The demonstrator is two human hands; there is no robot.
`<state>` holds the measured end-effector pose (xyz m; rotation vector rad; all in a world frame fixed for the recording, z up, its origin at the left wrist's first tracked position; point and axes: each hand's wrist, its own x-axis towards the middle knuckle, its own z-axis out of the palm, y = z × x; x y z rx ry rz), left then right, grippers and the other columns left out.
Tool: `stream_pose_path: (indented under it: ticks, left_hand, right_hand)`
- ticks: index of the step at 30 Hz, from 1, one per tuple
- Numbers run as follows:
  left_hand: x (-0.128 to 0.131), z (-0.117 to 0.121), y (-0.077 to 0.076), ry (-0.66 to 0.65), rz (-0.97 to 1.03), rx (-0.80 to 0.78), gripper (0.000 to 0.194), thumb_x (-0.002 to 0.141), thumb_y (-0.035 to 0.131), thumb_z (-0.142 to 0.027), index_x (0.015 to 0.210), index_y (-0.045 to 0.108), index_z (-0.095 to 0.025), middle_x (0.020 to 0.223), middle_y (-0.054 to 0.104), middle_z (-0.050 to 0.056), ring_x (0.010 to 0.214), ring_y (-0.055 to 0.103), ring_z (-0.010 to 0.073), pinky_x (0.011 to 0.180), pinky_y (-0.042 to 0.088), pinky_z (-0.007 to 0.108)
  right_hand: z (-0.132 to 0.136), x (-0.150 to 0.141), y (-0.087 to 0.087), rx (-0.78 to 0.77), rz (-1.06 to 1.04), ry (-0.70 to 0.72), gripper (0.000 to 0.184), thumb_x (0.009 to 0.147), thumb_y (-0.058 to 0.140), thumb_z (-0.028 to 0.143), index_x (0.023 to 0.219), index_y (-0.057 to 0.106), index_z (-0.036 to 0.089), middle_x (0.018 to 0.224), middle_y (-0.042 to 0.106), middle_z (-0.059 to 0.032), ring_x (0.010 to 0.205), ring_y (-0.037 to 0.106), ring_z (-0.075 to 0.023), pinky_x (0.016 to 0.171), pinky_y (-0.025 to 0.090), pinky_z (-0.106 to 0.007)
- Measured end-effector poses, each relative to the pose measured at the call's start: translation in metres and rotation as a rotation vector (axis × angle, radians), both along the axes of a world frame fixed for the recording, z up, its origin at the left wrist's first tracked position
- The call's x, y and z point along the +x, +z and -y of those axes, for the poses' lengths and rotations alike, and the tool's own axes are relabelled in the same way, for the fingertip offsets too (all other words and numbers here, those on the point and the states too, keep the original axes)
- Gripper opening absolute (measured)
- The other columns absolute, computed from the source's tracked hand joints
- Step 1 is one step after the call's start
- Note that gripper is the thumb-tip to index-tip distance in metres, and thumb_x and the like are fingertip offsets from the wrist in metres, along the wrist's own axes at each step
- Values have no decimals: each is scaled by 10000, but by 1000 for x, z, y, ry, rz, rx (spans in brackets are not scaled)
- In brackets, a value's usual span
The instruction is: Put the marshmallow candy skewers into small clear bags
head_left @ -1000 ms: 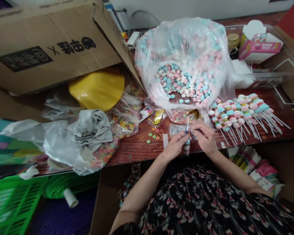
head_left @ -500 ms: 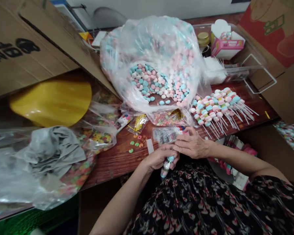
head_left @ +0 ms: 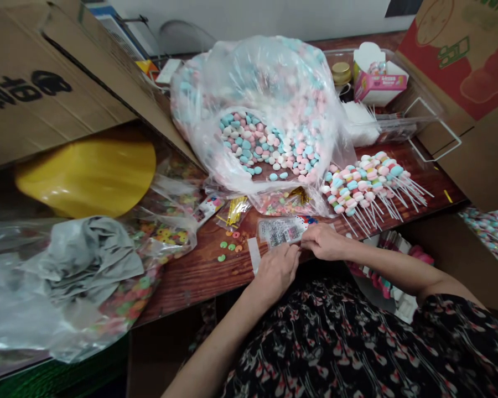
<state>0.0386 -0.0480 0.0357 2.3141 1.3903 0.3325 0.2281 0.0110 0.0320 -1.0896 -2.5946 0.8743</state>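
My left hand (head_left: 276,272) and my right hand (head_left: 322,241) meet at the table's front edge, their fingers on a clear printed plastic packet (head_left: 279,231). The right fingers pinch its right end, and the left fingertips press its lower edge. Any candy skewer inside is hidden by the packet and my fingers. Behind my hands sits a large clear bag of pastel pink, blue and white candies (head_left: 265,145). To the right lie finished candy skewers on white sticks (head_left: 359,188). Small coloured ring candies (head_left: 231,243) lie left of the packet.
Gold twist ties (head_left: 234,213) and a bag of coloured candies (head_left: 166,235) lie on the wooden table (head_left: 203,276). Left are a yellow round object (head_left: 87,177), grey plastic sheeting (head_left: 83,260) and a cardboard box flap (head_left: 45,88). A pink carton (head_left: 379,83) stands back right.
The candy skewer that showed below my hands is no longer visible. My hands have moved slightly apart, with the packet now lying flatter between them. The view swung left earlier.
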Motion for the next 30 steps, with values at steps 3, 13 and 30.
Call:
stream_pose_path:
  ticks: [3, 13, 30]
  left_hand:
    - [-8, -2, -8, 43, 27, 59, 315, 977, 341, -243, 851, 618, -163, 770, 604, 70, 679, 545, 168, 658, 423, 288]
    - [-4, -7, -1, 333, 762, -566, 349, 904, 471, -445, 695, 538, -174, 503, 475, -45, 412, 429, 78, 438, 340, 197]
    - [-7, -16, -2, 525, 1250, -968, 338, 748, 709, -454, 777, 638, -125, 667, 656, 33, 420, 553, 75, 361, 364, 150]
  right_hand:
    - [-9, -2, 6, 100, -26, 29, 223, 887, 536, 183, 709, 669, 160, 697, 652, -40, 690, 505, -151, 684, 340, -273]
    - [-116, -21, 32, 430, 421, -116, 264, 854, 486, 111, 977, 710, 177, 1053, 636, -118, 957, 530, -248, 761, 329, -348]
    - [-119, 1, -1, 512, -187, -236, 253, 892, 464, 160, 866, 713, 201, 856, 683, -51, 799, 596, -164, 711, 416, -270]
